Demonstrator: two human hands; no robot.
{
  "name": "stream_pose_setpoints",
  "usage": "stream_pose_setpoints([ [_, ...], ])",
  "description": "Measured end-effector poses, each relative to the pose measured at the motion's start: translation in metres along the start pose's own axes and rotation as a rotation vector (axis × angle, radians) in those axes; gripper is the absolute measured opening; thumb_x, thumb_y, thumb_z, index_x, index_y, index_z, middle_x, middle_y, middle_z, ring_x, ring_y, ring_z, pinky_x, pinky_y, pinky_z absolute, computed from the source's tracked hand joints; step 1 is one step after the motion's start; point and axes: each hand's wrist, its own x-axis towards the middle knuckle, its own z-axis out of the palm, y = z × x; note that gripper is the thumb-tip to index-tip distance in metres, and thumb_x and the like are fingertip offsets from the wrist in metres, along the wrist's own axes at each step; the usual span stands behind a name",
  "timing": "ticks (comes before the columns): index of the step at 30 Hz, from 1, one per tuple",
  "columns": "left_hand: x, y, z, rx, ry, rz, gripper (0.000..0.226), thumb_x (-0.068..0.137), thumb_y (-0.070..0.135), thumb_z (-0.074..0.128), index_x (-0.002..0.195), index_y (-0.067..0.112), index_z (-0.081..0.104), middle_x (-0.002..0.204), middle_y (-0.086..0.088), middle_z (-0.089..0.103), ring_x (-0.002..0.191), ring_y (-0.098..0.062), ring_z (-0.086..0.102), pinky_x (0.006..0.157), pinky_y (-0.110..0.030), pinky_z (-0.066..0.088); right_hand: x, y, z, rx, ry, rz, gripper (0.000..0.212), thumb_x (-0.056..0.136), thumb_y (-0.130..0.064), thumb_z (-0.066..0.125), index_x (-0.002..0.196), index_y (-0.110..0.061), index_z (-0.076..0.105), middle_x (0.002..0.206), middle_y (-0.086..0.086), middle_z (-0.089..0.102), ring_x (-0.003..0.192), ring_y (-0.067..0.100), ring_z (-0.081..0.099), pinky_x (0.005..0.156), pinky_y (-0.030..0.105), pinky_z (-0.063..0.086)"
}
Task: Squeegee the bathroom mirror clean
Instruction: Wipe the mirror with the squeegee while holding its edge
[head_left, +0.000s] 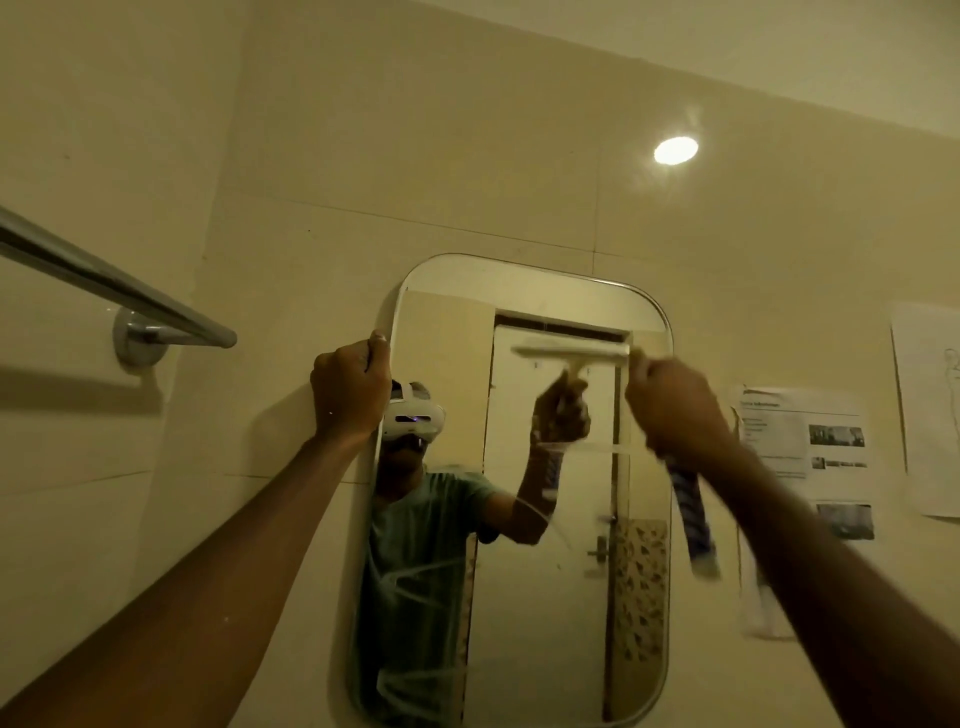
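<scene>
Seemingly midway: right hand grips the white squeegee high on the rounded wall mirror, left hand clutches its edge; streaks remain below.

No words or numbers can be read here. On the right side of the frame, a white paper sheet with small dark photos is stuck on the cream tiled wall. It has a heading and lines of print, but they are too small and blurry to make out. At the far right edge, a second white paper sheet with a faint line drawing hangs on the same wall, and no letters show on it.
</scene>
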Motion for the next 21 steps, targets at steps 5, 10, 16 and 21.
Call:
stream_pose_setpoints([
  [5, 0.001, 0.000, -0.001, 0.007, -0.014, 0.005, 0.052, 0.099, 0.017, 0.046, 0.047, 0.012, 0.041, 0.039, 0.003, 0.032, 0.035, -0.008, 0.027, 0.043, -0.020, 0.017, 0.058, -0.054, -0.006, -0.056, 0.006, 0.023, 0.028, 0.101, -0.027, 0.038, 0.082, -0.009, 0.050, 0.067, 0.006, 0.056, 0.046, 0.018, 0.057, 0.047, 0.031, 0.055],
  [10, 0.000, -0.002, -0.001, -0.046, -0.056, -0.013, 0.051, 0.100, 0.020, 0.045, 0.050, 0.011, 0.047, 0.042, -0.003, 0.041, 0.036, -0.012, 0.033, 0.045, -0.021, 0.024, -0.017, -0.016, 0.042, 0.027, -0.023, 0.066, 0.043, 0.103, -0.038, 0.030, 0.075, -0.015, 0.054, 0.053, -0.001, 0.053, 0.031, 0.003, 0.044, 0.030, 0.017, 0.035],
  [16, 0.002, 0.003, -0.007, -0.065, -0.098, -0.050, 0.055, 0.100, 0.023, 0.043, 0.046, 0.017, 0.039, 0.040, 0.002, 0.037, 0.038, -0.011, 0.033, 0.047, -0.024, 0.025, -0.068, -0.010, 0.044, -0.030, -0.117, 0.123, 0.053, 0.102, -0.042, 0.031, 0.067, -0.012, 0.058, 0.049, 0.000, 0.052, 0.029, 0.004, 0.044, 0.030, 0.015, 0.034],
  [21, 0.004, -0.001, -0.007, -0.111, -0.100, -0.076, 0.060, 0.102, 0.030, 0.033, 0.049, 0.008, 0.050, 0.048, -0.014, 0.053, 0.044, -0.018, 0.046, 0.057, -0.027, 0.032, 0.035, -0.091, 0.009, -0.070, 0.019, -0.038, 0.039, 0.102, -0.032, 0.035, 0.082, -0.006, 0.056, 0.065, 0.003, 0.057, 0.043, 0.012, 0.057, 0.036, 0.022, 0.046],
])
